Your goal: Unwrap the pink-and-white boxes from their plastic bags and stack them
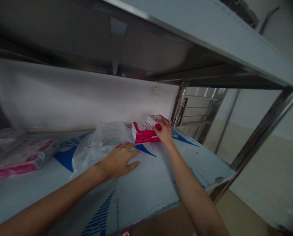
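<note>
My right hand (164, 129) reaches to the back of the shelf and grips a small pink-and-white carton (152, 120), fingers over its top and thumb at the near side. That carton sits at the right end of a low stack of similar pink-and-white cartons (142, 133). My left hand (120, 160) is open with its fingers spread and holds nothing. It hovers or rests beside a crumpled clear plastic bag (102, 139), just left of and nearer than the stack; whether it touches the bag, I cannot tell.
The metal shelf (148, 183) is covered in blue-printed protective film. At left lie plastic-wrapped pink-and-white packs (26, 157). An upper shelf (146, 49) hangs low overhead. A metal post (257, 137) stands at right, and a metal rack (200, 106) stands behind.
</note>
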`<state>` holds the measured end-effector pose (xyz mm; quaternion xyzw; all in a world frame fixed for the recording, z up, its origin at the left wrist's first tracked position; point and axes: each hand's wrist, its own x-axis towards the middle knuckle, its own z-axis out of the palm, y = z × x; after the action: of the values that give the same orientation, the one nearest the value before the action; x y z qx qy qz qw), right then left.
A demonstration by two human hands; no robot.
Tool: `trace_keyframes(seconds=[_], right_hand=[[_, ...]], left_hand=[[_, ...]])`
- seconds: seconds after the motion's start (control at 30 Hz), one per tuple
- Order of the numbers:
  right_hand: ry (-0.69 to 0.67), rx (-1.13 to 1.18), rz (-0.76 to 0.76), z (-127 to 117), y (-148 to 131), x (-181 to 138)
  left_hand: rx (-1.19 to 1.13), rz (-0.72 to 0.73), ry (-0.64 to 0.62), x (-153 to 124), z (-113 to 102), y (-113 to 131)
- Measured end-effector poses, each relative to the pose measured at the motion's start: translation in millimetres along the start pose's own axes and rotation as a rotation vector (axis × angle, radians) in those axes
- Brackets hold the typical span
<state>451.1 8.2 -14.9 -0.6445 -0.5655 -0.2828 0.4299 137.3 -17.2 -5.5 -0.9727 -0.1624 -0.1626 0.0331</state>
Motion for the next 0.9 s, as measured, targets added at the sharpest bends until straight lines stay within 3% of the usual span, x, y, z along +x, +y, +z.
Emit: trace_keyframes(seconds=[0.23, 0.63, 0.77, 0.9], right_hand=[[0.018, -0.041, -0.001, -0.5, -5.5, -1.3], [0.08, -0.123, -0.007, 1.2, -15.0, -8.0], [0.166, -0.144, -0.191, -6.6, -45.3, -9.4], [0.139, 0.067, -0.461, -14.4, -102.7, -16.8]], left_hand=[[-0.02, -0.004, 0.008, 0.3, -0.6, 0.7], [0.013, -0.024, 0.043, -21.8, -20.0, -10.5], [-0.007, -0.012, 0.038, -25.8, -16.4, -8.2], [-0.036, -0.003, 0.089, -37.0, -25.9, -15.9]])
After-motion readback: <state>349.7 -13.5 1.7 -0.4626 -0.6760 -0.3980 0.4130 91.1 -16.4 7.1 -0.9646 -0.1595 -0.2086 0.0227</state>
